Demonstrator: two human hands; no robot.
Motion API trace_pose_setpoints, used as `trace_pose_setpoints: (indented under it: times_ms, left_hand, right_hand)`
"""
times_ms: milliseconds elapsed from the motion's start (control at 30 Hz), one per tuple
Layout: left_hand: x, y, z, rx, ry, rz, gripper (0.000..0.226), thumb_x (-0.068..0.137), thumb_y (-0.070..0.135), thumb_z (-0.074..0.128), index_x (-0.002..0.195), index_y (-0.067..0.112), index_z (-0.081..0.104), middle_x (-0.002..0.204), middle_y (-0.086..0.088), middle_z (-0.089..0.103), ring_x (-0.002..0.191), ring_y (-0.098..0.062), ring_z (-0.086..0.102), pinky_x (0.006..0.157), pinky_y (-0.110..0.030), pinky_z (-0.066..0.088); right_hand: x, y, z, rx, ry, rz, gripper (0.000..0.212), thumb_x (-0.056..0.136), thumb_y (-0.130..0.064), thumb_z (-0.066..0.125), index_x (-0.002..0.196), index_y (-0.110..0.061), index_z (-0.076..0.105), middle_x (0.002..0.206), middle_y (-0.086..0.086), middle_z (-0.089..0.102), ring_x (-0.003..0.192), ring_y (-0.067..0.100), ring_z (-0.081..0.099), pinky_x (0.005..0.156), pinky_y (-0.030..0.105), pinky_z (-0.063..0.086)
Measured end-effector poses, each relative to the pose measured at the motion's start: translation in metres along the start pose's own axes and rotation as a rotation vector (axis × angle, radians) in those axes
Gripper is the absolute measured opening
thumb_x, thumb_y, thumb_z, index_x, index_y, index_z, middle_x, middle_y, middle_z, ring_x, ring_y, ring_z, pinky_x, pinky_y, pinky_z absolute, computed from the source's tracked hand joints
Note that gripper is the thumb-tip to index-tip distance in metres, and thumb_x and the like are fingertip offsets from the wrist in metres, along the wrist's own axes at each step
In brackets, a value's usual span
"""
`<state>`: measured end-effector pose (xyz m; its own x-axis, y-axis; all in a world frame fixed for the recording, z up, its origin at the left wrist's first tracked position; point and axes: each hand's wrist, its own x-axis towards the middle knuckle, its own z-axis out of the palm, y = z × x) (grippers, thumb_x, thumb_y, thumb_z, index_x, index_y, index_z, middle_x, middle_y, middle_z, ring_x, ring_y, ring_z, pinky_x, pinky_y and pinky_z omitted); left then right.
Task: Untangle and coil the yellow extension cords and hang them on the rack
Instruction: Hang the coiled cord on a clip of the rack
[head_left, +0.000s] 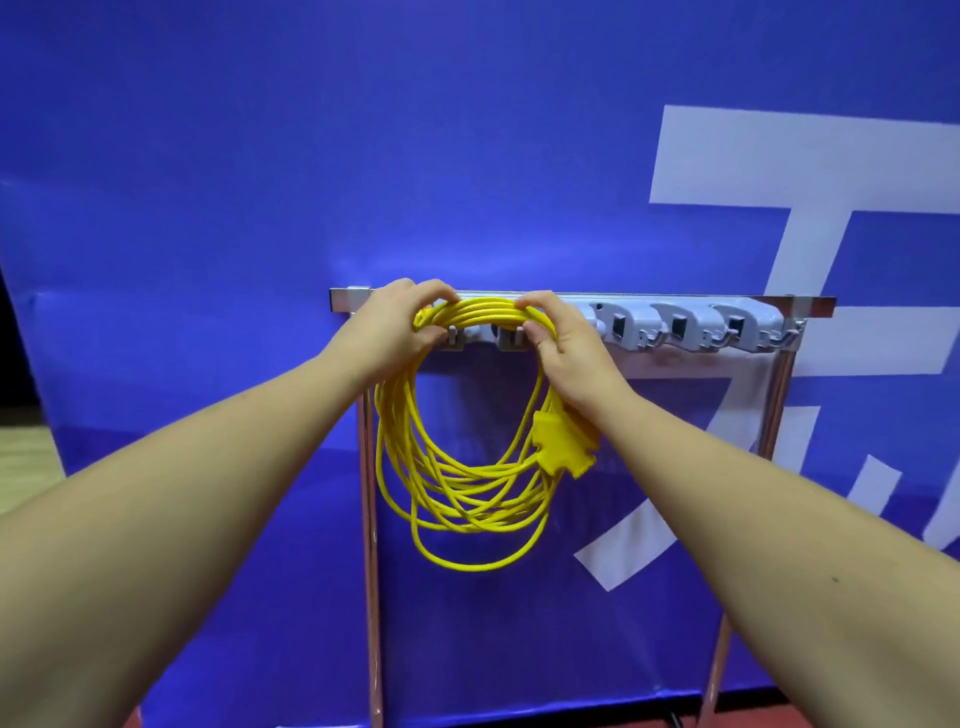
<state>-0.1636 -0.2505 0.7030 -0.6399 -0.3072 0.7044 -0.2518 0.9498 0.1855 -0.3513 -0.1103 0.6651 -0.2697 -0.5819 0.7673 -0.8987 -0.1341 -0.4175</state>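
Yellow cord coil (457, 499) dangles twelve-to-six at the rack (675, 325), socket end (558, 441) at four o'clock; our left hand (389, 325) and right hand (571, 353) grip its top.

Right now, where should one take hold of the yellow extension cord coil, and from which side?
Grip the yellow extension cord coil at its top arc, where the strands lie bundled along the rack; come from the front, over the top. Lower loops hang loose and would splay.
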Motion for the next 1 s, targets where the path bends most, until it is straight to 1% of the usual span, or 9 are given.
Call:
trace_pose_setpoints:
  times_ms: [200,267,367,467,533,633,800,867,1000]
  left_hand:
    - [-0.010,-0.008,0.010,-0.143,0.050,0.047,0.029,0.095,0.022,0.057,0.124,0.023,0.062,0.105,-0.006,0.057,0.099,-0.017,0.053,0.083,-0.020,0.033]
    - [-0.012,-0.011,0.013,-0.185,0.067,0.034,0.030,0.097,0.021,0.055,0.126,0.025,0.062,0.105,-0.006,0.058,0.100,-0.015,0.053,0.084,-0.017,0.034]
    - [-0.015,-0.008,0.021,-0.264,0.153,-0.042,0.031,0.094,0.019,0.059,0.124,0.025,0.064,0.105,-0.005,0.060,0.099,-0.015,0.054,0.079,-0.008,0.035]
    - [-0.022,-0.001,0.030,-0.305,0.220,-0.113,0.034,0.094,0.017,0.059,0.126,0.026,0.062,0.108,-0.002,0.059,0.100,-0.010,0.053,0.080,-0.002,0.032]
    - [-0.028,0.000,0.032,-0.258,0.185,-0.080,0.041,0.094,0.013,0.057,0.133,0.024,0.056,0.118,-0.004,0.059,0.111,-0.013,0.052,0.092,-0.007,0.031]
    - [-0.043,0.004,0.017,-0.277,0.110,-0.104,0.054,0.092,0.014,0.059,0.143,0.019,0.043,0.141,-0.005,0.048,0.132,-0.016,0.041,0.110,-0.025,0.030]
    - [-0.094,0.020,-0.010,-0.265,0.057,-0.311,0.059,0.088,0.019,0.063,0.141,0.012,0.039,0.141,-0.008,0.046,0.131,-0.020,0.042,0.106,-0.028,0.031]
    - [-0.121,0.022,-0.011,-0.224,0.021,-0.396,0.057,0.088,0.022,0.062,0.138,0.007,0.040,0.138,-0.012,0.047,0.129,-0.025,0.043,0.106,-0.034,0.034]
    - [-0.193,0.034,0.006,-0.166,-0.104,-0.490,0.032,0.085,0.023,0.059,0.112,0.006,0.055,0.109,-0.013,0.057,0.104,-0.027,0.055,0.090,-0.036,0.044]
  right_hand:
    - [-0.021,-0.003,0.010,-0.019,0.145,-0.013,0.034,0.097,-0.011,0.054,0.130,-0.017,0.060,0.105,0.006,0.051,0.094,0.012,0.049,0.081,0.003,0.033]
    - [-0.022,-0.005,0.012,-0.094,0.195,-0.033,0.033,0.096,-0.010,0.056,0.128,-0.015,0.063,0.100,0.004,0.054,0.089,0.011,0.050,0.077,0.012,0.038]
    - [-0.019,-0.013,0.018,-0.229,0.295,0.051,0.016,0.093,-0.013,0.060,0.106,-0.007,0.068,0.094,0.009,0.063,0.088,0.027,0.059,0.070,0.031,0.039]
    - [-0.022,-0.019,0.020,-0.177,0.337,0.130,0.014,0.093,-0.013,0.059,0.100,-0.005,0.068,0.095,0.011,0.067,0.090,0.030,0.061,0.073,0.035,0.046]
    - [-0.028,-0.020,0.016,-0.161,0.251,0.129,0.024,0.095,-0.012,0.055,0.115,-0.005,0.067,0.111,0.011,0.066,0.104,0.029,0.061,0.088,0.037,0.049]
    - [-0.041,-0.024,0.003,-0.231,0.030,0.157,0.042,0.098,-0.017,0.048,0.140,-0.011,0.050,0.140,0.012,0.050,0.131,0.027,0.044,0.108,0.037,0.037]
    - [-0.090,-0.049,-0.017,-0.186,0.101,0.231,0.038,0.090,-0.023,0.048,0.127,-0.017,0.055,0.119,0.010,0.057,0.117,0.027,0.048,0.101,0.043,0.041]
    - [-0.122,-0.055,-0.016,-0.198,0.062,0.361,0.039,0.088,-0.032,0.047,0.124,-0.018,0.054,0.119,0.011,0.054,0.115,0.030,0.048,0.099,0.045,0.043]
    - [-0.204,-0.064,-0.003,-0.313,-0.101,0.528,0.050,0.091,-0.039,0.051,0.133,-0.011,0.047,0.133,0.016,0.046,0.121,0.034,0.048,0.100,0.045,0.044]
